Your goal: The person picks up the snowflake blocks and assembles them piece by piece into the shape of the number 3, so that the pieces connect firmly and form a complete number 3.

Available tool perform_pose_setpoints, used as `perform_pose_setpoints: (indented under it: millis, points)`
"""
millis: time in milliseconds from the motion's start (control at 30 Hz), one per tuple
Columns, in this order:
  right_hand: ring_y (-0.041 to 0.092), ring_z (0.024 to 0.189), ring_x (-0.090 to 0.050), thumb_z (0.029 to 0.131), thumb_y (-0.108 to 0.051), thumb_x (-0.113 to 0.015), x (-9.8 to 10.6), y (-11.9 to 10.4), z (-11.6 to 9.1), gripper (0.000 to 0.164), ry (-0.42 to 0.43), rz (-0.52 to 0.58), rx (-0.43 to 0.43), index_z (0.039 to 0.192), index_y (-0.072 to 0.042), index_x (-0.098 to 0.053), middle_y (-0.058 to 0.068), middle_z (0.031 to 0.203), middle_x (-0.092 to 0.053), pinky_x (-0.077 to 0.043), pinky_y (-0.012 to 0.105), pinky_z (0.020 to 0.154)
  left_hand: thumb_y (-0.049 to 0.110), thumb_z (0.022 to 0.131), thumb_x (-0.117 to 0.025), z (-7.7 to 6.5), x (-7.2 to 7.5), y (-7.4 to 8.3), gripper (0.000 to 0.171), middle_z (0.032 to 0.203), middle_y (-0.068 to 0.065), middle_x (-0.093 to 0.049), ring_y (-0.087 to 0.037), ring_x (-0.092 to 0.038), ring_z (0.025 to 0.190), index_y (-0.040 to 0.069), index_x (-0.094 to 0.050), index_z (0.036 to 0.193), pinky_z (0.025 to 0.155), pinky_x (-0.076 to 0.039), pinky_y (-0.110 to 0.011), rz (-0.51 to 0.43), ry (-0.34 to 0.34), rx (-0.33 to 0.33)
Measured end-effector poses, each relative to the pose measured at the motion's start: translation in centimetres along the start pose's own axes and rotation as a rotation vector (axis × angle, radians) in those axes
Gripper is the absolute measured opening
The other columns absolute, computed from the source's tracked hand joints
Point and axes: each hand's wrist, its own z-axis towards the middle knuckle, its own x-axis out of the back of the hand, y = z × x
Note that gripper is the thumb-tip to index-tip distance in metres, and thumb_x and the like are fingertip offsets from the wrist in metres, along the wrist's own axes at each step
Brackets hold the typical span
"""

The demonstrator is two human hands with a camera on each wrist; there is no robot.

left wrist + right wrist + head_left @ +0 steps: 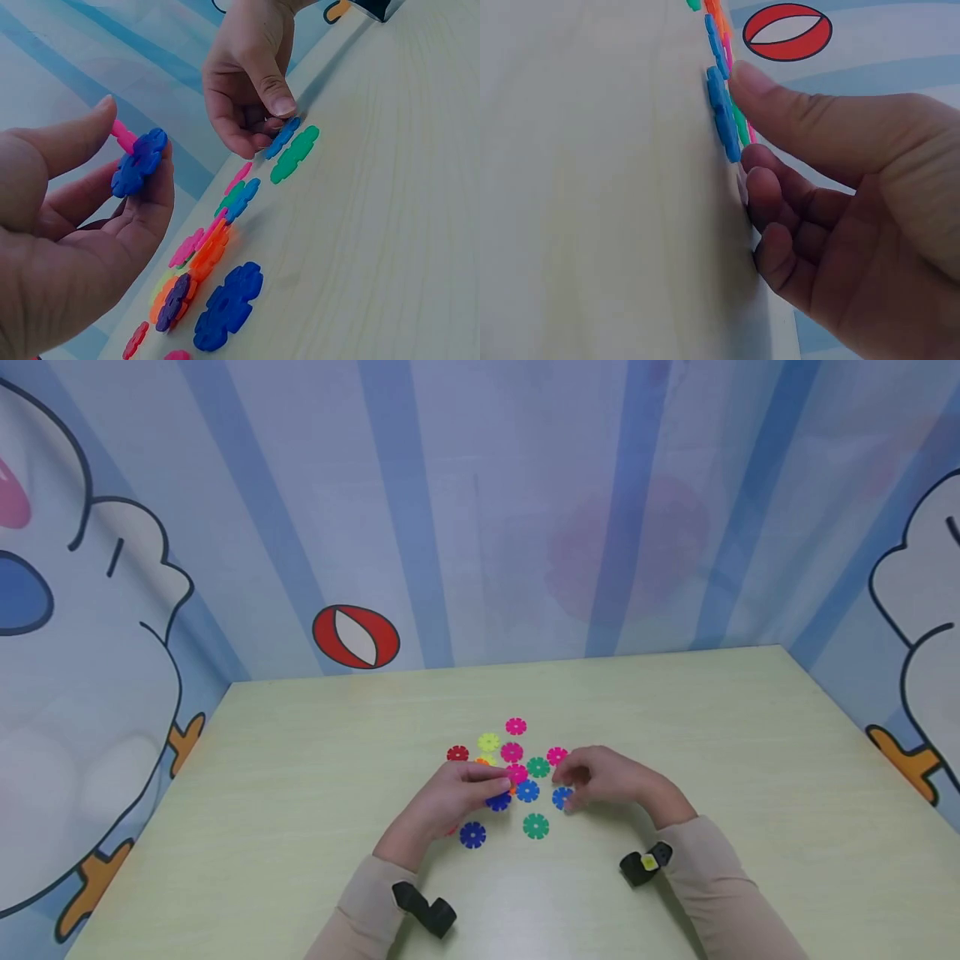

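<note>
In the head view we lose most of a reddish disc (452, 831) behind the left grip (456, 797). In the left wrist view, its thumb (82, 139) hides part of the pinched pink piece (124, 137). The right grip (611, 777) — touching the blue disc (561, 797)? — we cannot tell; the right wrist view's top edge crops a green disc (694, 4).

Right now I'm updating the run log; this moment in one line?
left hand: holds pink disc, blue disc; right hand: at light-blue disc, grip unclear; table: other discs
</note>
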Motion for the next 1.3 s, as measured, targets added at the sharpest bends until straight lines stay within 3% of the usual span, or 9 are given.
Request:
perform_pose_setpoints:
  millis: [333,600,900,1133,1300]
  points:
    - [0.018,0.081,-0.050,0.074,-0.011,-0.082,-0.29,0.00,0.05,0.028,0.000,-0.044,-0.001,0.098,-0.009,-0.068,0.000,0.088,-0.058,-0.047,0.030,0.073,0.023,0.089,-0.070,-0.09,0.23,-0.14,0.036,0.103,-0.006,-0.066,-0.016,-0.060,0.092,0.006,-0.067,0.121,0.078,-0.052,-0.025,0.021,-0.016,-0.003]
    - [0.017,0.076,-0.049,0.075,-0.008,-0.081,-0.30,0.19,0.00,0.025,0.008,-0.028,0.035,0.093,-0.009,-0.064,0.001,0.081,-0.055,-0.045,0.031,0.068,0.023,0.090,-0.069,-0.12,0.38,-0.30,0.037,0.104,-0.006,-0.067,-0.017,-0.062,0.095,0.006,-0.067,0.122,0.083,-0.053,-0.028,0.017,-0.047,-0.010]
    - [0.017,0.075,-0.050,0.084,-0.009,-0.073,-0.12,0.36,0.02,0.011,0.044,0.043,0.044,0.089,-0.009,-0.063,0.000,0.079,-0.058,-0.046,0.031,0.071,0.023,0.089,-0.069,0.03,0.37,-0.48,0.036,0.097,-0.005,-0.066,-0.015,-0.059,0.086,0.005,-0.067,0.121,0.073,-0.049,-0.023,0.006,-0.047,-0.005]
    - [0.018,0.070,-0.058,0.090,-0.009,-0.067,-0.13,0.27,0.41,0.009,0.065,0.180,0.030,0.095,-0.004,-0.062,0.005,0.082,-0.060,-0.052,0.032,0.069,0.020,0.091,-0.067,-0.02,0.22,-0.40,0.033,0.100,-0.005,-0.068,-0.014,-0.064,0.092,0.002,-0.067,0.119,0.089,-0.053,-0.031,-0.031,-0.030,0.002]
    - [0.019,0.071,-0.062,0.091,-0.012,-0.066,-0.03,-0.40,0.39,0.017,0.068,0.262,0.057,0.103,0.000,-0.062,0.006,0.084,-0.062,-0.054,0.032,0.070,0.019,0.091,-0.067,-0.08,0.19,-0.31,0.033,0.098,-0.005,-0.068,-0.014,-0.065,0.091,0.001,-0.067,0.119,0.088,-0.054,-0.030,-0.043,-0.030,0.003]
